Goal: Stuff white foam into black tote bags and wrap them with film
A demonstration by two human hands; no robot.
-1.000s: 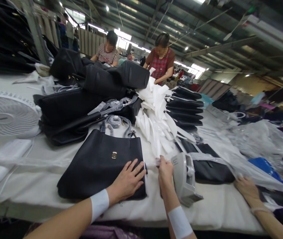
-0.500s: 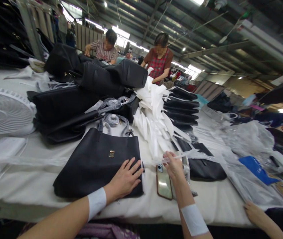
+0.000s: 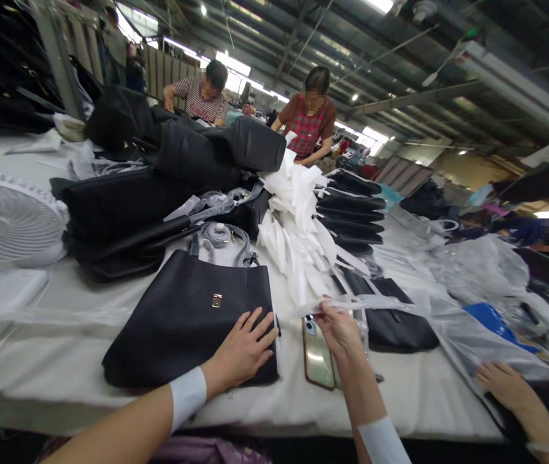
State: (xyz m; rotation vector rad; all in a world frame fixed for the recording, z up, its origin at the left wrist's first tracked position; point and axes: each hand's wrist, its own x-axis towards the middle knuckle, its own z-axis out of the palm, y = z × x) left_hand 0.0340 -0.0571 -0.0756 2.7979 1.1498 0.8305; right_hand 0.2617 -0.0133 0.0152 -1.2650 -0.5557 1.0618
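We're resting our L hand (image 3: 245, 348) palm down on the near R part of a black handbag (image 3: 173, 341), fingers spread wide & gripping nothing. The bag's lying on its side on the cloth-covered table (image 3: 298, 406) right in front of us, gold clasp (image 3: 217, 301) facing up, w/ a coiled strap (image 3: 217, 234) sitting just past its top edge. W/ our R hand (image 3: 339, 332) we're pinching a translucent strip (image 3: 375, 303), thumb & fingers closed narrow on it, to the R of the bag & partly over a phone (image 3: 317, 361) that's lying on the cloth. The strip's running R across a flat black pouch (image 3: 397, 330). We're wearing a white band (image 3: 188, 396) round each forearm. Past the handbag, a heap of black bags (image 3: 124, 200) is filling the L side, white strips (image 3: 296, 219) are spilling down the mid, & a neat black stack (image 3: 352, 216) is standing just R of them. A white fan (image 3: 11, 219) is sitting far L. Over on the R, a co-worker's hand (image 3: 506, 386) is touching clear plastic sheeting (image 3: 462, 345), nr a blue piece (image 3: 491, 325). Across the table 2 co-workers are bending their heads, one wearing a red plaid apron (image 3: 308, 129), the other a striped top (image 3: 200, 100).
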